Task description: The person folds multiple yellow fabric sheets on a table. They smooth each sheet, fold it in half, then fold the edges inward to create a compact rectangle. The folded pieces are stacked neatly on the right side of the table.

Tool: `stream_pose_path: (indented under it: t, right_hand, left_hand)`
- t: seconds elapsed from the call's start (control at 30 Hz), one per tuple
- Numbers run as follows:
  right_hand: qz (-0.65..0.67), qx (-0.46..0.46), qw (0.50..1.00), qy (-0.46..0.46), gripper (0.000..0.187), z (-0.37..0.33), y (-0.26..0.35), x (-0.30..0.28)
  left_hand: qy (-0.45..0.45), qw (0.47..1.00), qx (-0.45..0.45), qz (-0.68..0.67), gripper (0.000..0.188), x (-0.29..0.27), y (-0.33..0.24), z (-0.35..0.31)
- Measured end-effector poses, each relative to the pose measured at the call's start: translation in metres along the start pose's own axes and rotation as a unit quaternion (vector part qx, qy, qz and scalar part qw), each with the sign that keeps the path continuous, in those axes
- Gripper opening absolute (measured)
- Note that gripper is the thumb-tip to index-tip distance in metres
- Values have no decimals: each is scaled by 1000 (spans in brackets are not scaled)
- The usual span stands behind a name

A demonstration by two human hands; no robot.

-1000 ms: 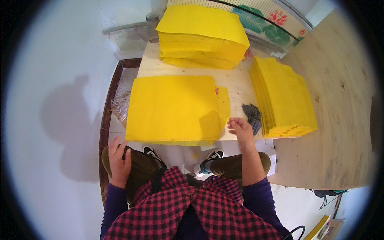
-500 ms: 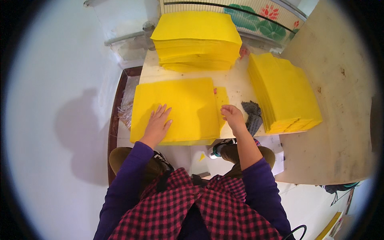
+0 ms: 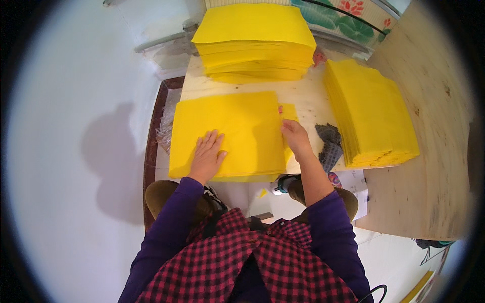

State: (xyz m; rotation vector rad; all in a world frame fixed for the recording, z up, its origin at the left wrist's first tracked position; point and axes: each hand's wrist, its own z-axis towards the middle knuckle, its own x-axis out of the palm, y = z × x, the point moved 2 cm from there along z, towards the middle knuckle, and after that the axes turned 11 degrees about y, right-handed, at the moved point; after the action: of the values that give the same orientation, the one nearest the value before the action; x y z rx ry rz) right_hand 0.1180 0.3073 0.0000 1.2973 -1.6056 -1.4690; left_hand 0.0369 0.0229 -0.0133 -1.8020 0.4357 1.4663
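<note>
Fingers (image 3: 214, 139) of the left hand (image 3: 207, 156) lie spread flat on the yellow sheet (image 3: 237, 126) on the tabletop (image 3: 308, 103); the right hand (image 3: 295, 137) pinches its right edge.

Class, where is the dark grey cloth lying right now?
The dark grey cloth lies on the wooden table, right of the right hand and against the right-hand yellow stack.

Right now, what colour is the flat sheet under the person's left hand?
Bright yellow sheet, clearest in the head view.
</note>
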Motion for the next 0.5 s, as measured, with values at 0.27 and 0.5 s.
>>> stream_pose_path:
  t: [0.27,0.5]
  right_hand:
    - [-180,-83,979,45,23,-32,0,12]
    - [-340,-189,911,137,22,-35,12,46]
  left_hand:
    - [-120,986,44,-107,28,-44,27,-39]
    - [-47,997,16,-56,17,-53,77,-44]
